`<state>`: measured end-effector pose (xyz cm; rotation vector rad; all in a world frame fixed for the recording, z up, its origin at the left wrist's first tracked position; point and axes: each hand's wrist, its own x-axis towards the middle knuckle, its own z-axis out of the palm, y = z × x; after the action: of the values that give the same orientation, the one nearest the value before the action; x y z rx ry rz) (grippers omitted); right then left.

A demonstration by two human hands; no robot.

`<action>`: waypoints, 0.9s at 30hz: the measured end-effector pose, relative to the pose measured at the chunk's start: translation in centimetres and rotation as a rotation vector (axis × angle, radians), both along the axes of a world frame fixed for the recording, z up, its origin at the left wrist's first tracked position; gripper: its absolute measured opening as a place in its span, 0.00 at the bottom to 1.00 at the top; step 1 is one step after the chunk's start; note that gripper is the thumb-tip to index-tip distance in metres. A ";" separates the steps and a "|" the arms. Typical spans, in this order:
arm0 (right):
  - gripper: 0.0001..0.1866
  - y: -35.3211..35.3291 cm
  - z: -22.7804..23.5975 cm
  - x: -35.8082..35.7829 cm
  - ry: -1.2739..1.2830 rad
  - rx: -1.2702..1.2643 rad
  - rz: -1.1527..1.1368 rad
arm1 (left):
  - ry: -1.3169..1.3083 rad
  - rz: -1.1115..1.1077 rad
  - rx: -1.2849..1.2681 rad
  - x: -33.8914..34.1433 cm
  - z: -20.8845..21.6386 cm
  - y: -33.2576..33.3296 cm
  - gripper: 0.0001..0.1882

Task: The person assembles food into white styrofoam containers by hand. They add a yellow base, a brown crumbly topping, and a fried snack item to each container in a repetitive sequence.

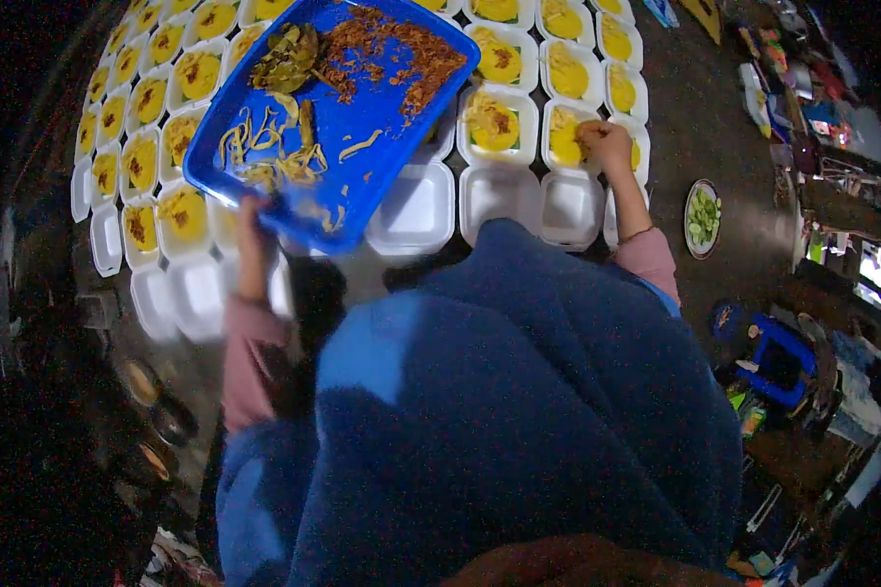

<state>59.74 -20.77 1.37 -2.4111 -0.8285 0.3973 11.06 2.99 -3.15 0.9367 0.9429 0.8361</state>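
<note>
A blue tray (pixel 362 166) slants across the foam boxes, and my left hand (pixel 253 223) is closed on its near-left edge. Reddish-brown shredded food (pixel 387 54) covers the tray's far part. Pale yellow strips (pixel 279 157) and a clump of dull green-brown leaves (pixel 289 57) lie toward its left side. My right hand (pixel 607 145) is at a white foam box of yellow rice (pixel 563 147), its fingers bunched together at the rice. Whatever those fingers pinch is too small to make out. Pale shreds top the rice beside them.
Rows of open foam boxes with yellow rice (pixel 194 76) spread left and far, many with reddish-brown topping. Nearest me stand boxes without food (pixel 411 210). A plate of green slices (pixel 703 217) rests on the floor at right, with a blue basket (pixel 783 362) and clutter beyond.
</note>
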 end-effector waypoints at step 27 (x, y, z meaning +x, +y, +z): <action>0.06 1.7 2.1 -4.0 -0.383 -0.606 0.313 | -0.093 -0.016 -0.172 1.7 1.6 -0.9 0.14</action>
<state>55.74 -19.04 3.47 -2.9749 -1.4333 0.3421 12.80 2.07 -1.57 0.7500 0.9103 0.7661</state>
